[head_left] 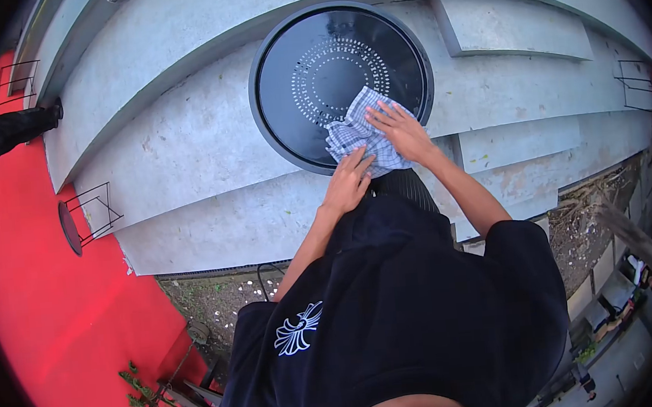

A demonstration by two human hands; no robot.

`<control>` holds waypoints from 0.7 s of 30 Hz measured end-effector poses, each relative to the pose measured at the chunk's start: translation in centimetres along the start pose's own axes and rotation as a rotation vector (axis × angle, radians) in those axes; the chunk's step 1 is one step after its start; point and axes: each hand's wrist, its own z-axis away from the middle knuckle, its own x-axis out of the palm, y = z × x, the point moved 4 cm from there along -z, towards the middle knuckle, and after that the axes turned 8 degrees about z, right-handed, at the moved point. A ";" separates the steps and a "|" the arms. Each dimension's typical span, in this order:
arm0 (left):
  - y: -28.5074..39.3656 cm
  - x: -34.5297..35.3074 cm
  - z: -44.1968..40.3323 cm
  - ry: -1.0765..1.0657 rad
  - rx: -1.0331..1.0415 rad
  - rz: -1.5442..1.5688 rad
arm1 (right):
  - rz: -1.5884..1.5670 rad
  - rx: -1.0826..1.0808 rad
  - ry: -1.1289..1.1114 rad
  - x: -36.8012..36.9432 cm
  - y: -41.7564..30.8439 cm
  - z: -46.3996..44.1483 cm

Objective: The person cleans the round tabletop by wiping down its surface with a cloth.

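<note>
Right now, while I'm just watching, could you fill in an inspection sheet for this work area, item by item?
Surface: round black top, glossy, with rings of pale marks.
Job's things: checked cloth, bunched on the top near the person.
Clutter: pale-flecked ground beside the steps.
Grip: right hand spread over the cloth; left hand on its near-left edge, clasp unclear.
Cables: thin dark loop near the left arm; cannot tell whether it is a cable.
Surroundings: pale steps, red floor, small dark round-topped stand at left.
</note>
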 end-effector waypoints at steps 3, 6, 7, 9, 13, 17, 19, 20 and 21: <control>0.4 -1.0 -0.2 0.108 0.031 0.047 | 0.079 0.117 -0.010 0.0 0.8 -2.3; -0.8 -3.5 0.8 0.462 0.008 0.034 | 0.080 0.219 0.082 0.9 -1.9 -5.8; -1.6 -4.7 1.8 0.674 -0.047 0.018 | 0.051 0.318 0.149 0.7 -3.4 -6.6; -3.5 -6.6 3.7 0.957 -0.198 0.035 | 0.091 0.357 0.081 0.8 -6.5 -5.7; -9.4 -7.4 6.6 1.187 -0.422 -0.083 | 0.062 0.182 0.065 2.4 -7.3 -2.1; -13.2 -7.4 6.1 1.214 -0.595 0.339 | 0.161 0.321 0.055 1.8 -0.1 -0.4; -11.8 -7.2 4.2 1.039 -0.687 0.547 | 0.149 0.409 0.082 1.8 2.4 -2.3; -11.3 -6.9 3.3 1.041 -0.685 0.552 | 0.131 0.506 0.114 1.8 3.1 -2.6; -11.6 -6.3 2.5 1.143 -0.687 0.491 | 0.138 0.505 0.116 2.1 2.4 -3.0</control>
